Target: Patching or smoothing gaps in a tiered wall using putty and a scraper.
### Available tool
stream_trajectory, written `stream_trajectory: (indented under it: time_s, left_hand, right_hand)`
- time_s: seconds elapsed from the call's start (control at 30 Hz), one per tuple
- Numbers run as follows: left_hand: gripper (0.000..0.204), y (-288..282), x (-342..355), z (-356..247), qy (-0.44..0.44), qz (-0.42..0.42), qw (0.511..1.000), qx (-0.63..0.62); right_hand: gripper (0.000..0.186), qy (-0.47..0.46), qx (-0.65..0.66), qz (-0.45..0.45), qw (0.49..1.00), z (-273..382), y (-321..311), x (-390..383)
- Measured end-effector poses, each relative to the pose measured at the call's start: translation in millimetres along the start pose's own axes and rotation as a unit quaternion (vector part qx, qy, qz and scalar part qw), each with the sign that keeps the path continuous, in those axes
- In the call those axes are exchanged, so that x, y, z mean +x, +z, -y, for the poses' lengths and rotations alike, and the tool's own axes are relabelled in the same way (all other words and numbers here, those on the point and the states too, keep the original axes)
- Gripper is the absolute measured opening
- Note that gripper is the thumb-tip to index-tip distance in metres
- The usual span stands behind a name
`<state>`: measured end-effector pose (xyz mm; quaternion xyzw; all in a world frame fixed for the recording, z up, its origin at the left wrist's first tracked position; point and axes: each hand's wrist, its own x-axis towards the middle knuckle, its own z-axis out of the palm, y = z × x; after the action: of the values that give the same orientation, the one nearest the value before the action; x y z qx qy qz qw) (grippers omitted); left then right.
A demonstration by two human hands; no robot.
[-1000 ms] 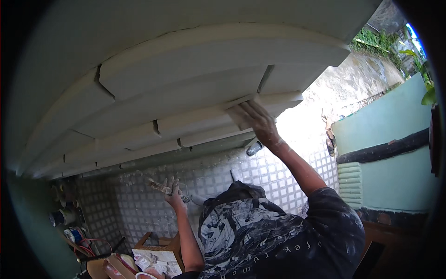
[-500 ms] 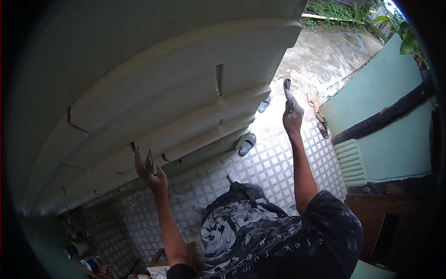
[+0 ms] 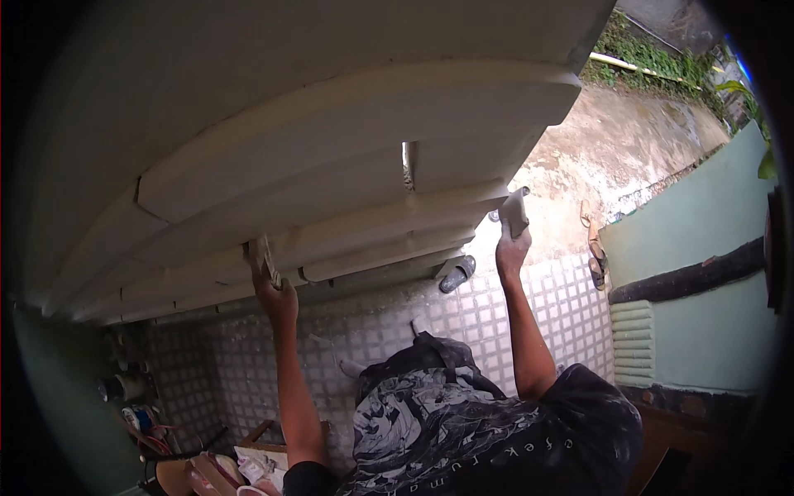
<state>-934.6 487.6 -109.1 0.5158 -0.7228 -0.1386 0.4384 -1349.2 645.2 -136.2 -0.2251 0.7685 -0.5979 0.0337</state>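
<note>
My left hand (image 3: 276,291) is closed round a pale, dust-covered narrow tool (image 3: 266,258), apparently a brush, at a ledge of the white stepped wall panel (image 3: 347,116); whether it touches the panel I cannot tell. My right hand (image 3: 513,241) grips a grey curled sheet (image 3: 514,208), perhaps sandpaper, at the right end of the lower ledge. The panel has stepped bands with several notches and a narrow slot (image 3: 408,165). Both forearms reach up from the lower edge over my dark, dusty printed shirt.
A sandal (image 3: 458,273) lies on the tiled floor (image 3: 554,306). More footwear (image 3: 597,248) sits beside the green low wall (image 3: 686,331) at right, with concrete ground (image 3: 620,157) and plants beyond. At lower left are cans (image 3: 116,387), cables and a wooden chair (image 3: 260,431).
My right hand has left the panel's middle ledge, moved right and out, then back to the ledge's end. My left hand has risen from over the floor to the panel.
</note>
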Motion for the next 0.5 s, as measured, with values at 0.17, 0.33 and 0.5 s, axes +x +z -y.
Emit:
stream_trajectory:
  time_s: [0.17,0.33,0.5]
  left_hand:
    - [0.062,11,1,-22,-0.06,-0.026,0.998,-0.016]
    - [0.074,12,4,-41,0.013,-0.096,0.995,0.012]
    - [0.076,11,5,-50,-0.033,-0.104,0.993,0.035]
  right_hand:
    - [0.034,-0.04,-0.052,0.355,0.933,-70,7,-55]
    - [0.031,-0.223,-0.06,0.331,0.915,63,5,-75]
    - [0.033,-0.452,-0.042,0.174,0.874,118,49,-64]
